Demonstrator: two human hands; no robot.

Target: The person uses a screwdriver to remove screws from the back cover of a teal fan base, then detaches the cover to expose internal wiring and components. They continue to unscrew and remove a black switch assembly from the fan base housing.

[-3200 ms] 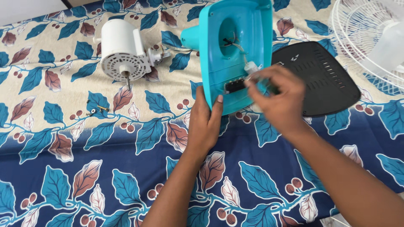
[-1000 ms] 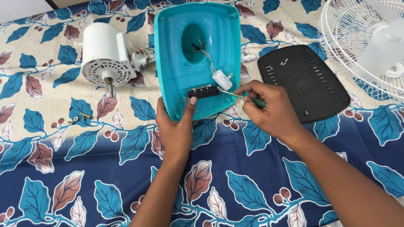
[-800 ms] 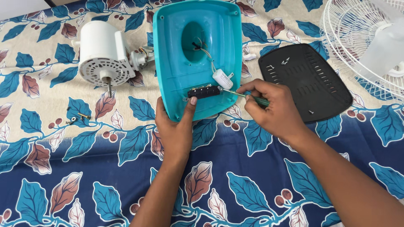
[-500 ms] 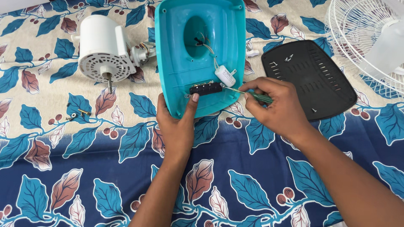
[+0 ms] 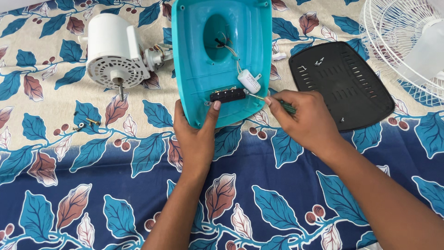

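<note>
Item: turquoise fan base housing (image 5: pixel 222 60), open side up, on the leaf-print cloth (image 5: pixel 92 185); I see a black switch block (image 5: pixel 227 95) near its lower edge and a white capacitor (image 5: pixel 249 81) on wires just above that block

My left hand (image 5: pixel 196 139) grips the housing's lower edge, thumb tip on the switch block, fingers tucked under the shell

My right hand (image 5: pixel 305 120), just right of the housing, is closed around a green-handled screwdriver (image 5: pixel 273 101) whose tip reaches in beside the switch block

Left of the housing: white fan motor (image 5: pixel 115 51), shaft toward me; loose screws (image 5: pixel 85 123) lower left

Right of the housing: black bottom plate (image 5: pixel 347 85), then white fan guard (image 5: pixel 407 41)
</note>
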